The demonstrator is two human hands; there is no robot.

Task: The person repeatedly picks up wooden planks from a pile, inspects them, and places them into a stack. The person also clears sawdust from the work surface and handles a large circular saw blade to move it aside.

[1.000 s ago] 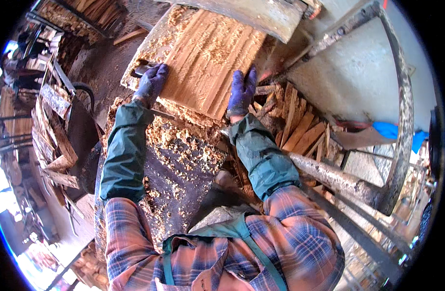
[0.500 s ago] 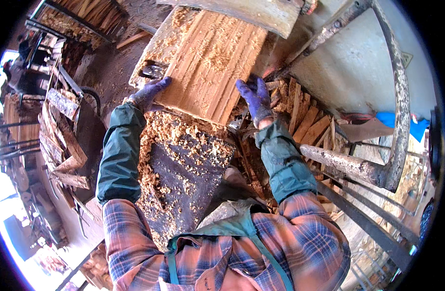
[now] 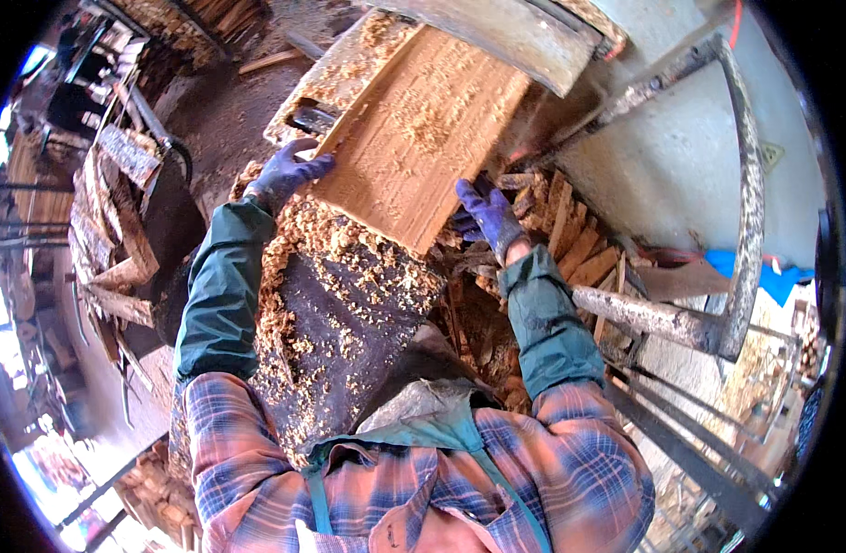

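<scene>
On the shavings-strewn machine bed lies a wooden board, its far end at a pale plate. The gloved left hand and right hand flank it; whether either grips, I can't tell. Split wood lies near the right.

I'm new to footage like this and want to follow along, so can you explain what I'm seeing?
There's no robot: these are a person's arms in green sleeves, with purple gloves on the left hand and right hand. Every picture comes from a fisheye camera worn on the head, looking down, so straight edges bend. A wide wooden board, sprinkled with shavings, lies over a pale bed. More shavings litter the dark surface nearer the body. The left hand is at the board's near left corner; the right is by its right edge. How firmly either holds it, I can't tell.
</scene>
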